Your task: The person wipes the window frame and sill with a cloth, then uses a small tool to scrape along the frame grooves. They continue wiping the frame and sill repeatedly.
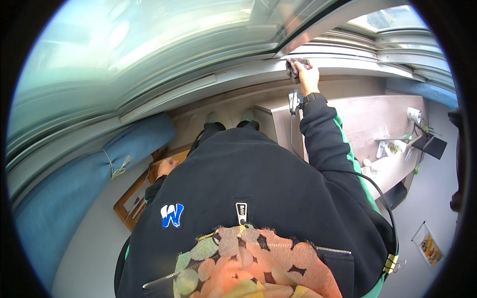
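My right hand (308, 76) holds a crumpled grey-brown cloth (297, 70) against the white window frame (328, 64), close to the lower corner of a glass pane (167, 41). A small device (294, 101) with a cable is strapped at my right wrist. Down at my left side, my left hand (167, 166) is beside a wooden piece of furniture (126, 203), its fingers bent; whether it rests on the wood I cannot tell.
A blue curtain (141, 143) tied with cord hangs at the left. To the right stands a light wooden desk (357, 115) bearing a white cup (413, 114), a small fan and other items. A black cable runs along my right arm.
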Tool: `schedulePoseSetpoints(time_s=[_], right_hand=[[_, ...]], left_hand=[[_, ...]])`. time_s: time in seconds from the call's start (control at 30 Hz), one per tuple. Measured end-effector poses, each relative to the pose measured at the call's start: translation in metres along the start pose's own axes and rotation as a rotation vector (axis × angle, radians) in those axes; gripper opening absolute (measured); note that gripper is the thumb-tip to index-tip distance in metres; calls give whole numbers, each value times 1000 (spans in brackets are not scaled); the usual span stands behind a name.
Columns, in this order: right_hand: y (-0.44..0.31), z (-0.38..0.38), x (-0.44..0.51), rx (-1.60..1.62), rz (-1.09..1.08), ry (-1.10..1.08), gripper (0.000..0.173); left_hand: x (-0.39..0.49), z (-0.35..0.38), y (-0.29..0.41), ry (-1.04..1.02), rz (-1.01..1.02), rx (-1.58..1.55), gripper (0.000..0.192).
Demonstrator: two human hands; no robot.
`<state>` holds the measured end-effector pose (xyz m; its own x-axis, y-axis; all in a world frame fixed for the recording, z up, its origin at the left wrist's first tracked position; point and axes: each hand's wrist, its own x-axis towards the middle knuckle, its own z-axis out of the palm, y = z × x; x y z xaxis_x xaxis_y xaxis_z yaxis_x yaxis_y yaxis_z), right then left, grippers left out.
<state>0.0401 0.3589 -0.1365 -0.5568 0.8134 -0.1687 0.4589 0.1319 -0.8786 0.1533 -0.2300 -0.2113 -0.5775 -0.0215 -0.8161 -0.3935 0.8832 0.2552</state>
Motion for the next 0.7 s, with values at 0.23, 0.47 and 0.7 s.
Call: schedulePoseSetpoints(time_s=[0.23,0.47,0.7], right_hand=[[-7,45,-27,25,146,-156,21],[-18,113,-99,-29,140,-514,26],[-35,63,-94,59,274,-742,26]], left_hand=[[-15,0,-4,-39,-87,19,30],[-11,-5,-14,-33,-96,-11,29],[14,-10,-31,-26,-6,44,30]])
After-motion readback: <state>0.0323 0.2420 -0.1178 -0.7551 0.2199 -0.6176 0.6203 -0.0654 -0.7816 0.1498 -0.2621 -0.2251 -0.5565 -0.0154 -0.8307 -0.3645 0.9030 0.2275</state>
